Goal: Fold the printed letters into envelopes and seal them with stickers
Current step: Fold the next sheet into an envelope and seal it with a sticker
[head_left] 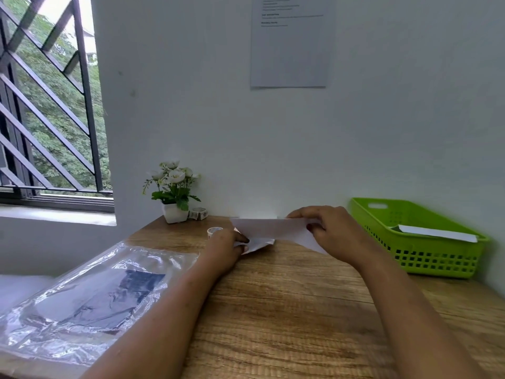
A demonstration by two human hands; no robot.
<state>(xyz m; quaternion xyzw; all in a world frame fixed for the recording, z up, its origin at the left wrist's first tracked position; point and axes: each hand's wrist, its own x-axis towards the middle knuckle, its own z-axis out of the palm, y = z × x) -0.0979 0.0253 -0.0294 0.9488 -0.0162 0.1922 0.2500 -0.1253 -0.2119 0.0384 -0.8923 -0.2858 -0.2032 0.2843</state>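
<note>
A folded white letter point(273, 228) is held just above the far part of the wooden desk point(287, 302). My right hand point(328, 231) grips its right end, thumb under and fingers over the top edge. My left hand point(229, 244) pinches a white envelope point(258, 244) that lies under the letter's left end. A small sticker roll point(214, 231) stands just behind my left hand. A second patterned roll point(199, 213) sits beside the flower pot.
A green plastic basket point(426, 258) with a white envelope point(437, 232) inside stands at the right by the wall. A potted white flower point(175, 192) is at the back. A crinkled clear plastic bag point(90, 296) holding papers covers the desk's left side.
</note>
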